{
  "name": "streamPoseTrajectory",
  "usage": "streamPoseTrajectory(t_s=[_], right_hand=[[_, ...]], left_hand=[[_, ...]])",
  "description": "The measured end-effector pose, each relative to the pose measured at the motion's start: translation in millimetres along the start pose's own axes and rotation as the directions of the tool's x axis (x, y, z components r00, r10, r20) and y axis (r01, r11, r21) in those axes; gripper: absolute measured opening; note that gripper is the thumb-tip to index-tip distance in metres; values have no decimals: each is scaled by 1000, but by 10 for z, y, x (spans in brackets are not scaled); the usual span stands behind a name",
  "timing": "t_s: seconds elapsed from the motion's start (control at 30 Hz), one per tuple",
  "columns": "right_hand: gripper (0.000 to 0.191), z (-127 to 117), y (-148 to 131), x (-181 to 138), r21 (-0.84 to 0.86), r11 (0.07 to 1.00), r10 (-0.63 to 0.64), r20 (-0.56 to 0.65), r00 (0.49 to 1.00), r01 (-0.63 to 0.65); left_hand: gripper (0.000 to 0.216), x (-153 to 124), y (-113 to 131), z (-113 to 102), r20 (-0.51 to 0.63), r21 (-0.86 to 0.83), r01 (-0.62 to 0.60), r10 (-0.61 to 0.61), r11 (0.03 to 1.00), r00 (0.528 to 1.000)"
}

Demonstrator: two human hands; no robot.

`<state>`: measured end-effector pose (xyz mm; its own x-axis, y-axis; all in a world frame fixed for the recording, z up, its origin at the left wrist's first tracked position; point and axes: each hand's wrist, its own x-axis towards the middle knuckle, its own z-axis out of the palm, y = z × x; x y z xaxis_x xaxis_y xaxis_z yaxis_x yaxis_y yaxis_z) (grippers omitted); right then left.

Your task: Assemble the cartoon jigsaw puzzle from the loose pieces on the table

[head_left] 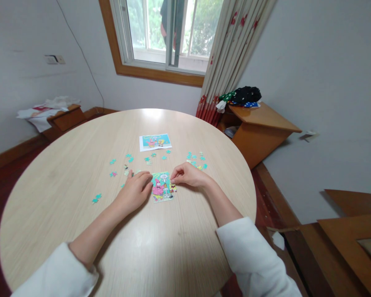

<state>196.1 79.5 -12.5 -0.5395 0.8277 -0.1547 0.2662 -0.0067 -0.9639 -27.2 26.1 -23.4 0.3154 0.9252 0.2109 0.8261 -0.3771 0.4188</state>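
A small, partly assembled cartoon jigsaw (pixel 162 187) lies on the round light-wood table (pixel 80 185) in front of me. My left hand (pixel 135 190) rests on the table at the puzzle's left edge, fingers curled and touching it. At the puzzle's upper right corner my right hand (pixel 188 175) is closed in a pinch; what it holds, if anything, is too small to make out. Loose turquoise pieces (pixel 195 159) lie scattered behind and to the left. A reference picture card (pixel 155 141) lies farther back.
A wooden cabinet (pixel 259 128) with dark clothes on top stands right of the table, beside a curtain (pixel 231 57). A low wooden stand with papers (pixel 54 111) is at the left wall. A person stands outside the window (pixel 170 29).
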Motion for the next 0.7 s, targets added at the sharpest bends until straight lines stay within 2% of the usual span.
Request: streamPoseTrajectory(t_s=[0.37,0.7], right_hand=[[4,19,-83,-34,-150,989,-16,-20,1000,13],[3,16,-76,-19,-225,974,-23,-12,1000,20]], left_hand=[[29,-8,2,8,15,10,0,0,1000,1000],[41,-28,42,-16,51,60,-14,11,998,999]])
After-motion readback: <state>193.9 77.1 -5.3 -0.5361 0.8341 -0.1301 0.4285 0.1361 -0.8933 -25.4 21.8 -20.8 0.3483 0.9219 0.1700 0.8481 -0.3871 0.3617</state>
